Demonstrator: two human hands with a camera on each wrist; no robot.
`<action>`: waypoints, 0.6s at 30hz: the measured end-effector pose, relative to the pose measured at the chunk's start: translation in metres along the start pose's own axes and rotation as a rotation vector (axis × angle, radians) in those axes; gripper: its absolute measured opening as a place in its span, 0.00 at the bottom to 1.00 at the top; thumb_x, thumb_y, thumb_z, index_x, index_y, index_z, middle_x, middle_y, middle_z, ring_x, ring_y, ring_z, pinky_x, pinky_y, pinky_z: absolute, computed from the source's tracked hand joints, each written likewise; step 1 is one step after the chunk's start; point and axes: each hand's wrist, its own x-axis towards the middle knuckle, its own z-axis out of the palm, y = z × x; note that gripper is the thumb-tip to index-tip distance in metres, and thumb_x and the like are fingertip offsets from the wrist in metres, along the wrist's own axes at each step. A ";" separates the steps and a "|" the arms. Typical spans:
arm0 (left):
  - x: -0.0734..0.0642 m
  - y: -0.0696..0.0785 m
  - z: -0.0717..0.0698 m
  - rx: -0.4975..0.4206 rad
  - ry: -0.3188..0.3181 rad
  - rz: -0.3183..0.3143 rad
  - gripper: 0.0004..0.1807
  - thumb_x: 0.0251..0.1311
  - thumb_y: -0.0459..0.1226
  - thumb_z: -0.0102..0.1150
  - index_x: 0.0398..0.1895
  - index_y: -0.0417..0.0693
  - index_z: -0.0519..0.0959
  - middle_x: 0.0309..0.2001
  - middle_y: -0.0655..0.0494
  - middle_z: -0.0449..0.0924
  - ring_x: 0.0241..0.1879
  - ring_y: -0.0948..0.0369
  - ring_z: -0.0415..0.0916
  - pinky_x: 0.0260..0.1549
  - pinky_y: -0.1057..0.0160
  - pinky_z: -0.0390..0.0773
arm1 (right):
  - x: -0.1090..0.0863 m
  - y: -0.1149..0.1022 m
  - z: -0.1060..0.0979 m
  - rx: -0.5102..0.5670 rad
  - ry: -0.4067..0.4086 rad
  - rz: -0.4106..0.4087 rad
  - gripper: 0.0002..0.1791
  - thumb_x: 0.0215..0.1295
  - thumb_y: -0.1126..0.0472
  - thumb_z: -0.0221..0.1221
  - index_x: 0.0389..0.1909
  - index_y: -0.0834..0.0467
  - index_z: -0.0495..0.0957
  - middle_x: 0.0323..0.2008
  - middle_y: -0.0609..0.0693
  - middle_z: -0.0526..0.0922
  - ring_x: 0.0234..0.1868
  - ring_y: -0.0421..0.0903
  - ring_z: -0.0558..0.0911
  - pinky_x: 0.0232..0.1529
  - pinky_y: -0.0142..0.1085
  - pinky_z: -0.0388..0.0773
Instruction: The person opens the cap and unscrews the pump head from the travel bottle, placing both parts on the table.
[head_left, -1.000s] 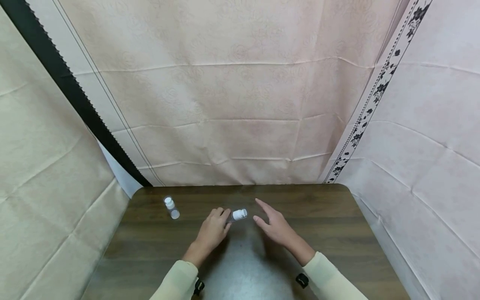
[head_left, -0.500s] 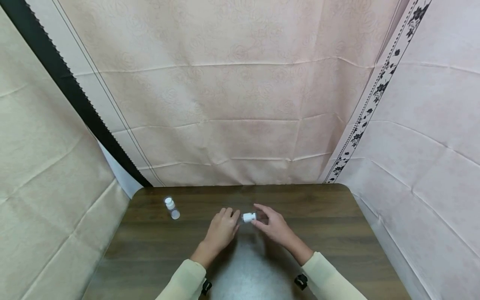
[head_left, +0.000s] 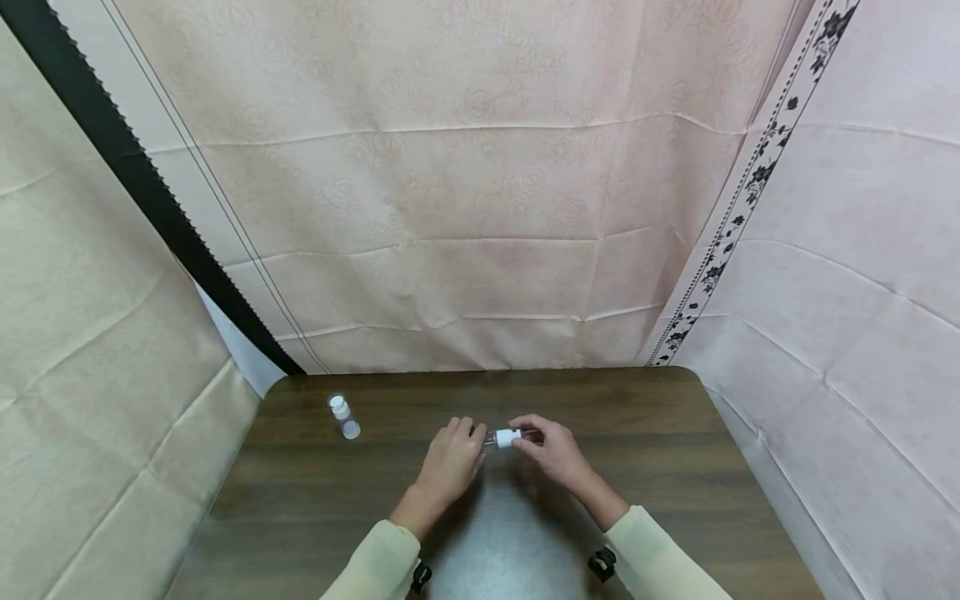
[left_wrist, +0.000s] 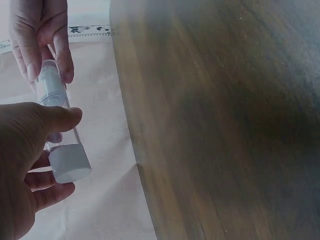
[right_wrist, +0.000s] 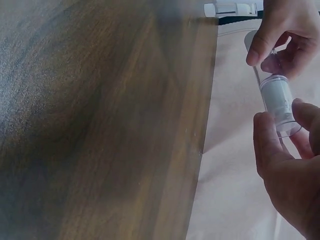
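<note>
One bottle (head_left: pixel 507 438) over table (head_left: pixel 645 467), between left hand (head_left: pixel 450 460) gripping it and right hand (head_left: pixel 558 454) pinching far side; second bottle (head_left: pixel 344 417) well left. Left wrist: white end (left_wrist: pixel 71 164) past left thumb (left_wrist: pixel 65 120). Right wrist: right fingers (right_wrist: pixel 266 142) round clear end (right_wrist: pixel 288 130); bottle might slip if pinch loosens or pull skews.

Left hand (head_left: pixel 450 460) near right hand (head_left: pixel 558 452), both in a grip

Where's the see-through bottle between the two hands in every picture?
Head: bottle below and just right of centre, between the left hand and right hand.
Left wrist: bottle on the left side.
Right wrist: bottle at upper right.
Shared landmark: brown wooden tabletop.
</note>
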 end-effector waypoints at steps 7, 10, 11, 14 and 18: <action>0.003 0.004 0.004 -0.028 -0.009 -0.001 0.23 0.57 0.44 0.77 0.52 0.43 0.84 0.45 0.50 0.84 0.41 0.57 0.80 0.39 0.61 0.85 | -0.001 0.002 -0.004 0.009 0.026 0.017 0.11 0.68 0.61 0.68 0.49 0.48 0.85 0.48 0.49 0.87 0.44 0.44 0.85 0.41 0.34 0.83; 0.004 0.005 0.005 -0.040 -0.007 0.007 0.24 0.57 0.44 0.77 0.53 0.42 0.84 0.46 0.50 0.85 0.41 0.57 0.81 0.41 0.60 0.85 | -0.001 0.003 -0.005 0.014 0.040 0.032 0.11 0.67 0.62 0.68 0.48 0.47 0.86 0.47 0.48 0.88 0.44 0.44 0.85 0.40 0.34 0.83; 0.004 0.005 0.006 -0.041 -0.001 0.011 0.24 0.57 0.43 0.77 0.53 0.42 0.84 0.46 0.50 0.85 0.41 0.57 0.81 0.41 0.60 0.85 | -0.002 0.003 -0.006 0.014 0.043 0.034 0.11 0.67 0.62 0.68 0.48 0.47 0.86 0.47 0.48 0.88 0.44 0.44 0.85 0.40 0.34 0.83; 0.005 0.006 0.007 -0.035 0.027 0.023 0.24 0.56 0.44 0.78 0.53 0.42 0.84 0.45 0.51 0.85 0.41 0.57 0.81 0.41 0.60 0.85 | -0.002 0.006 -0.007 0.020 0.040 0.030 0.11 0.67 0.62 0.69 0.48 0.49 0.86 0.47 0.48 0.88 0.43 0.44 0.85 0.40 0.33 0.82; 0.005 0.009 0.008 -0.020 0.060 0.030 0.24 0.55 0.43 0.78 0.52 0.43 0.84 0.45 0.52 0.85 0.42 0.57 0.81 0.39 0.61 0.85 | -0.002 0.010 -0.009 0.043 0.020 0.035 0.12 0.67 0.61 0.68 0.50 0.55 0.85 0.47 0.50 0.87 0.43 0.43 0.84 0.39 0.32 0.82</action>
